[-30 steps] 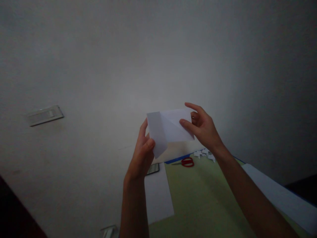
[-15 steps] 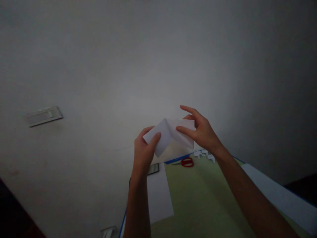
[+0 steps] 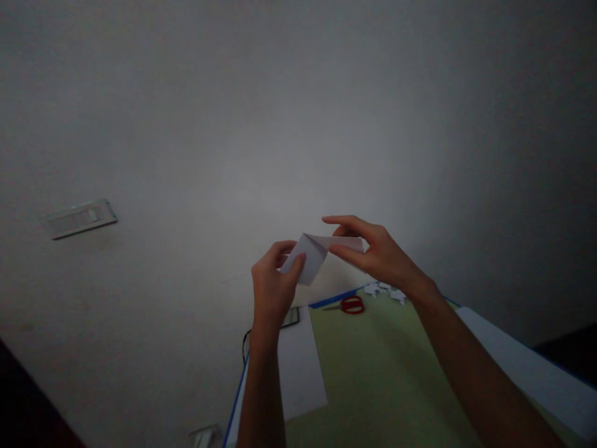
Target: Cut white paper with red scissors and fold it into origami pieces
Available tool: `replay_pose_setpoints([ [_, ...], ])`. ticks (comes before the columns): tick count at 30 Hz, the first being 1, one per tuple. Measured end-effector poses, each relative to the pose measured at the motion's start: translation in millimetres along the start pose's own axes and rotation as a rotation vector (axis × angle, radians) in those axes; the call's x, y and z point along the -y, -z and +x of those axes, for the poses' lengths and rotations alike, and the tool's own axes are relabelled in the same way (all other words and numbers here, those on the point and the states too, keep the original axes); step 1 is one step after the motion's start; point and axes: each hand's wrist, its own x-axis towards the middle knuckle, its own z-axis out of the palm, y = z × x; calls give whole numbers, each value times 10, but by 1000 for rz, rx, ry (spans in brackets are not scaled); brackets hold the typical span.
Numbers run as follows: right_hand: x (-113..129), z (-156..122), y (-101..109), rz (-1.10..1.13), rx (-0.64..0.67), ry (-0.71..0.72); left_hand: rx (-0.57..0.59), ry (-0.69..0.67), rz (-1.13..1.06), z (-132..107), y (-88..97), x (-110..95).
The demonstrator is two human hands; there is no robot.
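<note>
White paper [image 3: 313, 261], creased into two angled panels, is held up above the table [image 3: 373, 367] between two bare hands, its fold rising to a peak at the top. The left hand [image 3: 274, 277] grips the left panel closely, thumb flat on the near face and the other fingers curled behind it. The right hand [image 3: 368, 249] has the right panel in a looser pinch: its thumb lies along the near side with the tip by the crease, the index finger stretches out above the paper, clear of it, and the rest are partly hidden behind.

Below, on the green, blue-edged table, a plain white sheet [image 3: 305, 379] lies partly covered by the left forearm, and a long white strip [image 3: 527, 367] runs along the right side. Toward the far edge, a dark flat object [image 3: 291, 317] shows partly past the left wrist, with red-handled scissors [image 3: 353, 305] to its right, blades pointing left. Small white paper pieces [image 3: 385, 290] lie just beyond the scissors, near the far right corner. A thin black cord [image 3: 244, 345] loops beside the left forearm.

Behind everything stands a dim grey wall [image 3: 298, 124], with a pale rectangular plate [image 3: 84, 219] on its left part.
</note>
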Motion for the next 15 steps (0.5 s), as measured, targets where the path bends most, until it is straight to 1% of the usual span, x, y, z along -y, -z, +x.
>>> replay_pose_setpoints([
  [3, -1, -1, 4, -8, 29, 9, 40, 34, -69, -3, 9, -26],
  [6, -13, -2, 14, -22, 43, 8, 70, 18, -61, -1, 24, -32],
  [10, -28, -6, 29, -45, 31, 22, 100, -21, -20, 9, 28, 14],
  [15, -45, -24, 58, -92, -20, 29, 167, 16, 6, 7, 10, 89],
])
